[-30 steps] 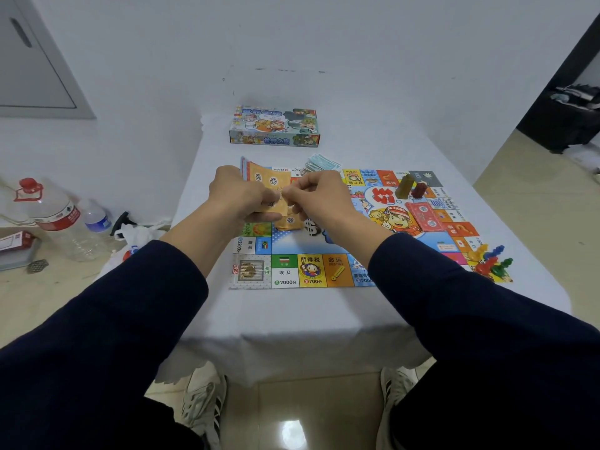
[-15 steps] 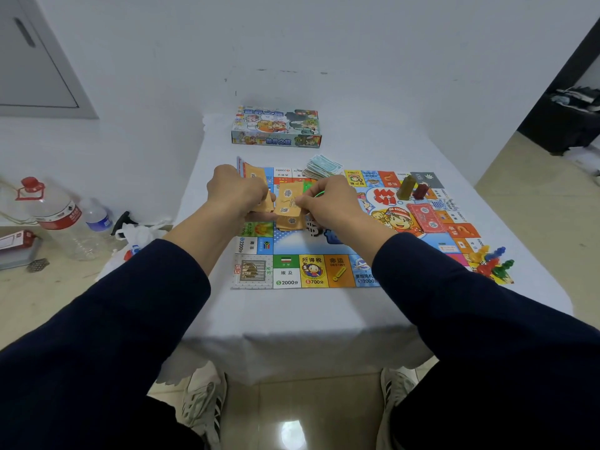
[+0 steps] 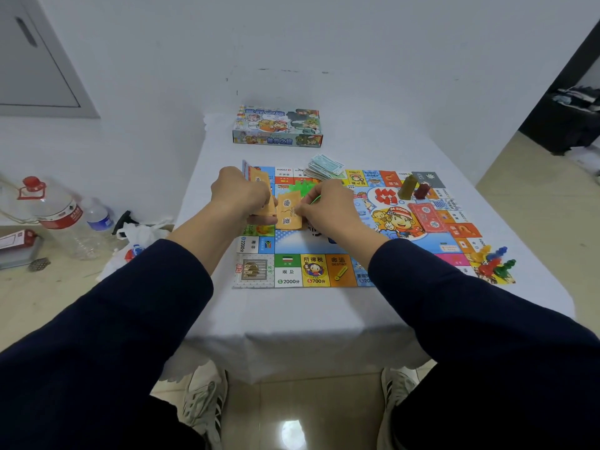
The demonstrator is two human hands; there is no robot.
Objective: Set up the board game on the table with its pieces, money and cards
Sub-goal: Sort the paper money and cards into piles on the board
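The colourful game board lies flat on the white table. My left hand grips a stack of orange cards above the board's left side. My right hand pinches a single orange card by its right edge, low over the board's middle. A green item shows just behind that card. A pile of paper money rests at the board's far edge. Red cards lie on the board at right, and two block pieces stand beyond them.
The game box sits at the table's far end by the wall. Coloured pawns cluster at the board's right near corner. Water bottles and a plastic bag are on the floor to the left.
My right hand has drawn one orange card away from the stack in my left hand and lowered it toward the board's middle. The left hand stays near the board's left side.
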